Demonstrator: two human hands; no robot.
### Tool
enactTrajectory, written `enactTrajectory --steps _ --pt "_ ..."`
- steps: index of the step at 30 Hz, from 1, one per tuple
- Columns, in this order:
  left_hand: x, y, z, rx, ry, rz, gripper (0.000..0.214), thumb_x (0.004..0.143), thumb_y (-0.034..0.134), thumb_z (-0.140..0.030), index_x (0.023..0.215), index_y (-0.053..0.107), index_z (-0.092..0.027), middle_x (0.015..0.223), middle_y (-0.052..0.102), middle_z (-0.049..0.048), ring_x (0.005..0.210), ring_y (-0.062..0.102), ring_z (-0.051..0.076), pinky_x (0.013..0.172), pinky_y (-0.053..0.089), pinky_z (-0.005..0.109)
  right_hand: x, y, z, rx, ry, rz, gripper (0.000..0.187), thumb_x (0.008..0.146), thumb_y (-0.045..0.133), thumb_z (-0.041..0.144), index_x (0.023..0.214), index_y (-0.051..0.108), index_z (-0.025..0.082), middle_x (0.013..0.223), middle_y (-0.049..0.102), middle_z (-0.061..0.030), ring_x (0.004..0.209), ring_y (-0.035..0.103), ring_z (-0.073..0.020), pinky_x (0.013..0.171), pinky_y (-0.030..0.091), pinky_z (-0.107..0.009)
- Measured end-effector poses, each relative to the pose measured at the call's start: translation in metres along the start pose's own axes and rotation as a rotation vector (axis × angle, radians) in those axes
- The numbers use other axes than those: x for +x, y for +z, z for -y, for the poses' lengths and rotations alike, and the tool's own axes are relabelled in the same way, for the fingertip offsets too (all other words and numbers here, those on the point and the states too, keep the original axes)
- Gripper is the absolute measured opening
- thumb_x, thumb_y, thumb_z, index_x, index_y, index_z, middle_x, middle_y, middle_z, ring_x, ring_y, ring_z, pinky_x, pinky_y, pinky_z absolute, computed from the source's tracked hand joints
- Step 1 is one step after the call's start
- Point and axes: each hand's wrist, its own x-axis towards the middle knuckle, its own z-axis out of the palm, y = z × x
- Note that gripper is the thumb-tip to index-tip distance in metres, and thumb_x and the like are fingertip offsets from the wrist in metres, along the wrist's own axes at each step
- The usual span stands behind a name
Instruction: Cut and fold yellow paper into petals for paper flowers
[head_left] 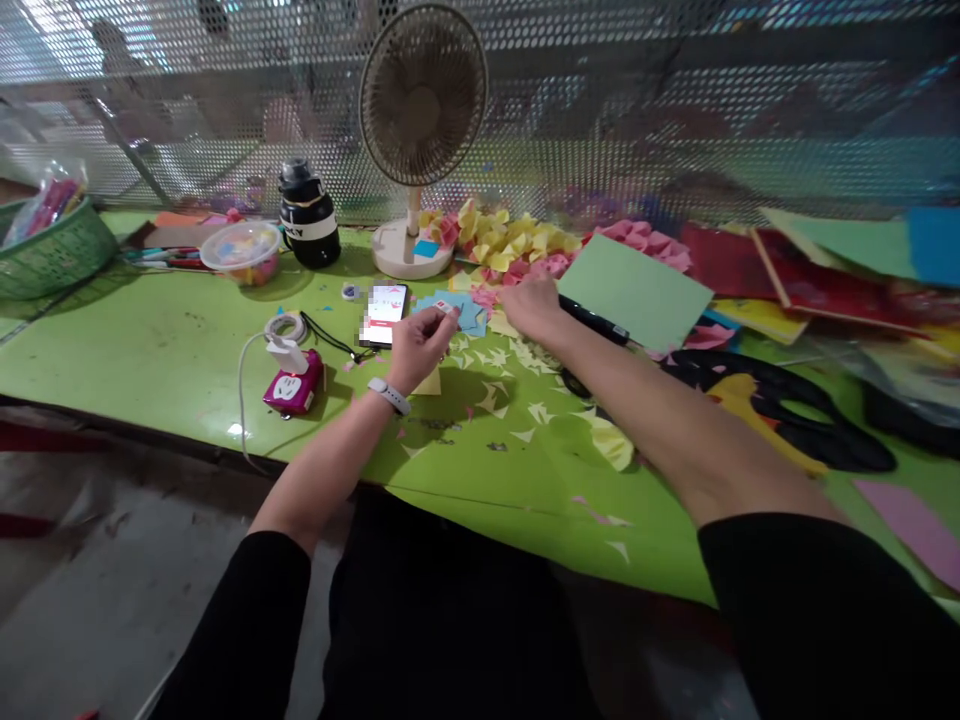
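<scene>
My left hand (422,343), a white band on its wrist, is closed, thumb and index finger pinched together. At its fingertips is a small white piece with a red mark (443,307), too small to name. Blue paper pieces (472,318) lie just beyond, and a phone with a lit screen (385,312) is left of the hand. My right hand (532,306) reaches down at the near edge of the pink and yellow folded paper flowers (517,238); its fingers are mostly hidden. Beside it lie a black marker-like stick (594,320) and a green paper sheet (637,293).
Paper scraps (491,395) litter the green table (187,330). A fan (424,100), a black bottle (309,220) and a plastic tub (241,252) stand behind. A purple power socket (294,385) sits left; large black-handled scissors (832,425) and stacked paper (840,250) lie right.
</scene>
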Motion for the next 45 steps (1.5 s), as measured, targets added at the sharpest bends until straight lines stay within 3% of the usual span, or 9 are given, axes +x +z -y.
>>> enactTrajectory --steps 7,14,19,23,26,28,33,39,45 --pt "-0.002 0.002 0.001 0.031 0.015 0.016 0.05 0.092 0.057 -0.059 0.064 0.057 -0.018 0.051 0.054 -0.0018 0.043 0.047 0.006 0.045 0.035 0.021 -0.001 -0.003 0.001 0.101 0.153 0.008 0.027 0.094 0.048 0.013 0.099 0.073 0.004 0.106 0.07 -0.0258 0.113 0.059 -0.0386 0.1 0.034 -0.054" --pt "-0.004 0.004 0.003 0.075 0.048 0.026 0.05 0.094 0.056 -0.057 0.062 0.058 -0.018 0.049 0.053 -0.0014 0.045 0.047 0.008 0.048 0.036 0.022 0.0 -0.001 0.0 0.069 0.162 -0.018 0.026 0.091 0.052 0.013 0.1 0.074 0.002 0.108 0.07 -0.0276 0.112 0.06 -0.0376 0.098 0.04 -0.049" --pt "-0.006 0.006 0.006 0.08 0.047 0.029 0.048 0.093 0.057 -0.055 0.063 0.059 -0.018 0.047 0.052 -0.0018 0.044 0.045 0.008 0.047 0.035 0.023 -0.004 -0.001 -0.008 0.11 0.153 -0.04 0.024 0.086 0.068 0.03 0.093 0.075 0.009 0.101 0.073 -0.0229 0.101 0.064 -0.0373 0.088 0.044 -0.045" --pt "-0.007 0.006 0.007 0.08 0.022 0.043 0.047 0.092 0.059 -0.055 0.063 0.06 -0.018 0.049 0.054 -0.0013 0.044 0.047 0.008 0.047 0.037 0.022 -0.012 -0.005 -0.012 0.2 0.124 -0.095 0.028 0.092 0.061 0.041 0.082 0.074 0.017 0.09 0.075 -0.0154 0.087 0.066 -0.0305 0.075 0.043 -0.037" --pt "-0.006 0.005 0.005 0.01 -0.121 0.12 0.046 0.088 0.064 -0.058 0.067 0.062 -0.017 0.053 0.059 0.0005 0.047 0.054 0.008 0.048 0.043 0.022 -0.024 -0.016 -0.01 0.232 0.134 -0.203 0.037 0.096 0.053 0.046 0.082 0.073 0.017 0.087 0.075 -0.0149 0.082 0.065 -0.0296 0.07 0.042 -0.037" --pt "-0.005 0.007 0.004 -0.127 -0.324 0.198 0.045 0.085 0.067 -0.059 0.076 0.065 -0.016 0.062 0.066 0.0041 0.054 0.062 0.011 0.055 0.052 0.024 -0.04 -0.026 -0.005 0.243 0.099 -0.31 0.041 0.099 0.047 0.044 0.086 0.073 0.016 0.089 0.074 -0.0164 0.085 0.065 -0.0307 0.074 0.043 -0.039" --pt "-0.003 0.017 0.0 -0.566 -0.849 0.324 0.053 0.091 0.056 -0.065 0.09 0.065 -0.013 0.079 0.074 0.0137 0.076 0.073 0.02 0.076 0.062 0.037 -0.104 -0.04 0.021 0.318 -0.219 -0.517 0.033 0.101 0.045 0.036 0.091 0.073 0.021 0.096 0.074 -0.0111 0.098 0.063 -0.0304 0.102 0.042 -0.052" --pt "-0.012 0.027 -0.009 -0.716 -0.849 0.318 0.02 0.095 0.063 -0.025 0.079 0.058 -0.014 0.077 0.067 0.0043 0.074 0.068 0.012 0.084 0.063 0.036 -0.161 -0.022 0.026 0.481 -0.405 -0.574 0.019 0.097 0.056 0.025 0.093 0.073 0.029 0.102 0.074 -0.0061 0.107 0.064 -0.0288 0.113 0.037 -0.06" --pt "-0.017 0.024 -0.018 -0.7 -0.893 0.528 0.012 0.095 0.063 -0.021 0.088 0.064 -0.011 0.093 0.073 0.012 0.089 0.074 0.018 0.087 0.061 0.037 -0.176 -0.008 0.002 0.633 -0.383 -0.698 0.009 0.093 0.066 0.03 0.093 0.075 0.027 0.119 0.072 -0.0067 0.113 0.064 -0.0298 0.102 0.048 -0.057"
